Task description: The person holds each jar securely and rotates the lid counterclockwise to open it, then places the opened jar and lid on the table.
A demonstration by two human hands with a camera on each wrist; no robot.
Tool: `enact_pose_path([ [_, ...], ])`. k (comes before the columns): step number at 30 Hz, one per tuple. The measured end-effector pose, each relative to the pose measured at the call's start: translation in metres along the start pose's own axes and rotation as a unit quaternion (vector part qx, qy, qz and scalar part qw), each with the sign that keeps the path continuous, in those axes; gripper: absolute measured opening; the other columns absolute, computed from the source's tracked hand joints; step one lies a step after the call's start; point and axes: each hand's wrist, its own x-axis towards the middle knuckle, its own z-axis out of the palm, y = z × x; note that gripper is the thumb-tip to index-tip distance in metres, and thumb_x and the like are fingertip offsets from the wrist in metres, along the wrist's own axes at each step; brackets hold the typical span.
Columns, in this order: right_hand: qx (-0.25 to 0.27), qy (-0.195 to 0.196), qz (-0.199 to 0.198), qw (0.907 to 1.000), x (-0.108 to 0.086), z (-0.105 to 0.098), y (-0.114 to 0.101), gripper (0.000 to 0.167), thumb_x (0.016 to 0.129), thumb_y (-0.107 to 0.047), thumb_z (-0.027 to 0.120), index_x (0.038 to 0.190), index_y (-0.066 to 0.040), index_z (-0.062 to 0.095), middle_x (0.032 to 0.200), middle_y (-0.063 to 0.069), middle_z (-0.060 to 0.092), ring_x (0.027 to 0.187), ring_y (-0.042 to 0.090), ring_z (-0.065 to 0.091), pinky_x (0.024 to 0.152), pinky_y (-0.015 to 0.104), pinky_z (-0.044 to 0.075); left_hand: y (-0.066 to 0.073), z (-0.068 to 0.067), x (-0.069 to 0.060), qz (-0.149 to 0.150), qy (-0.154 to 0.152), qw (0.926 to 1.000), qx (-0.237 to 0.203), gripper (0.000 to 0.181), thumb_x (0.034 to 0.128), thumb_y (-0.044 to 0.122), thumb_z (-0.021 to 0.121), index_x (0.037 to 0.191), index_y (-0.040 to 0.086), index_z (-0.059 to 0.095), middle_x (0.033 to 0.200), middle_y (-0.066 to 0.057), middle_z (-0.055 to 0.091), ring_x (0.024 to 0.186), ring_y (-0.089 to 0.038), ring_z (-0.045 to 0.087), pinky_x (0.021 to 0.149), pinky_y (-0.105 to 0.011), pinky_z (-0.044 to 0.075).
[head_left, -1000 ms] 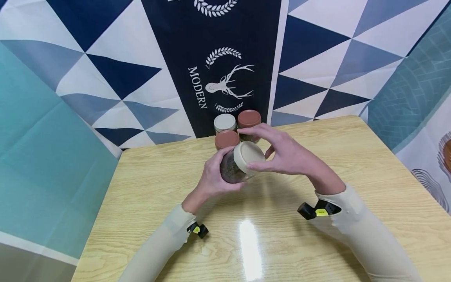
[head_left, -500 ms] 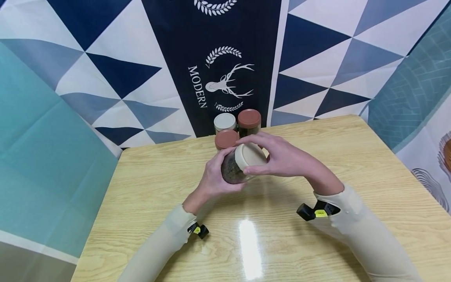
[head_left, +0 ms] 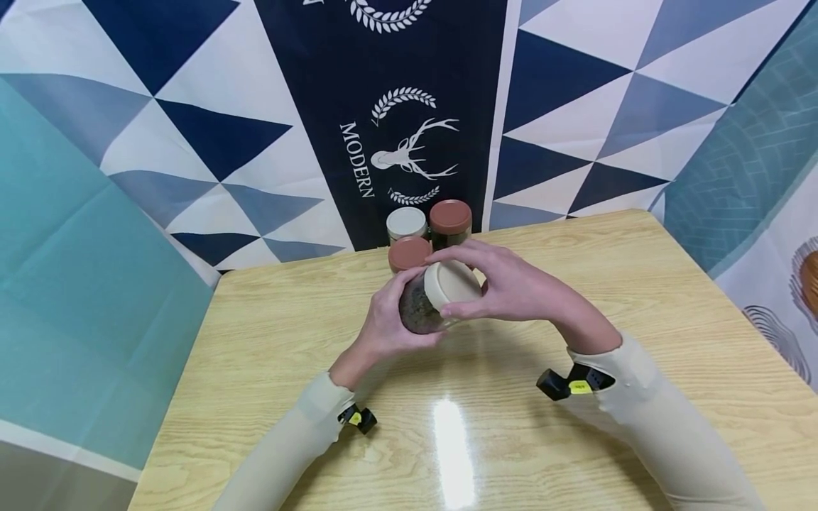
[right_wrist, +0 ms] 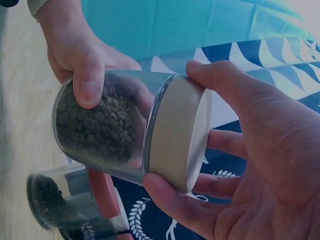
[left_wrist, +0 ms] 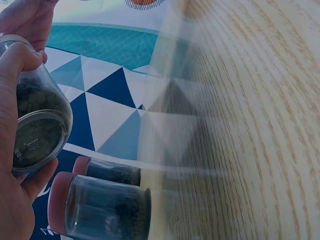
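A clear, cream-lidded jar (right_wrist: 136, 131) of dark pieces (right_wrist: 95, 122) tilts midair.

2 sleeved arms (head_left: 671, 426) angle inward; left hand (head_left: 391, 318) grips, right hand (head_left: 508, 284) pinches with curved fingers (right_wrist: 227, 142)

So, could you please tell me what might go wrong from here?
The held jar is tilted with the right hand gripping its lid; if that came off, the contents might spill onto the table. If the left hand slipped, the jar could knock the other jars close by.

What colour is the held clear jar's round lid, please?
The lid is pale beige, clearest in the right wrist view.
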Motion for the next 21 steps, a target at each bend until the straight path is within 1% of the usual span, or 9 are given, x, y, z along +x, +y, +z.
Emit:
enact_pose_path([
  [5,-0.015,-0.005,-0.018,0.9997,-0.0011,-0.0017,0.0002,0.07,0.09,-0.025,0.095,0.154,-0.021,0.067,0.144,0.011,0.069,0.11,0.026,0.067,0.071,0.033,0.064,-0.0005,0.0006,-0.0007,0.001,0.001,1.0,0.001,0.104,0.0658,0.018,0.106,0.154,-0.003,0.053,0.146,-0.023,0.07,0.131,-0.039,0.073,0.112,-0.052,0.063],
  [11,-0.044,-0.019,-0.066,0.9967,-0.0021,-0.0041,0.001,0.068,0.091,-0.023,0.091,0.155,-0.027,0.068,0.141,0.005,0.069,0.11,0.021,0.063,0.074,0.034,0.06,-0.001,0.0011,-0.0012,0.003,-0.002,1.0,0.005,0.102,0.0657,0.017,0.105,0.152,-0.004,0.054,0.144,-0.024,0.07,0.129,-0.039,0.073,0.109,-0.051,0.064],
  [14,-0.052,-0.028,-0.093,0.9939,-0.0027,-0.0044,0.0029,0.069,0.09,-0.02,0.089,0.155,-0.028,0.068,0.144,0.004,0.067,0.117,0.02,0.063,0.083,0.038,0.059,-0.002,0.0014,-0.0019,0.0,-0.008,1.0,0.001,0.102,0.0661,0.017,0.105,0.152,-0.003,0.054,0.145,-0.023,0.07,0.129,-0.038,0.073,0.109,-0.05,0.064],
  [18,-0.061,-0.041,-0.134,0.9883,-0.0033,-0.005,0.0052,0.07,0.088,-0.014,0.088,0.155,-0.024,0.067,0.153,0.005,0.064,0.136,0.025,0.062,0.102,0.049,0.059,-0.003,0.0011,-0.0028,0.002,-0.014,0.9999,-0.004,0.102,0.0665,0.017,0.105,0.153,-0.002,0.054,0.147,-0.022,0.07,0.13,-0.037,0.073,0.109,-0.048,0.064],
  [21,-0.065,-0.048,-0.16,0.9837,-0.0032,-0.0051,0.0064,0.071,0.083,-0.007,0.085,0.151,-0.021,0.068,0.157,0.007,0.062,0.143,0.03,0.059,0.106,0.055,0.058,-0.0034,0.0013,-0.0025,0.005,-0.017,0.9998,-0.005,0.102,0.0667,0.017,0.104,0.154,-0.001,0.054,0.148,-0.021,0.07,0.13,-0.037,0.073,0.108,-0.048,0.064],
])
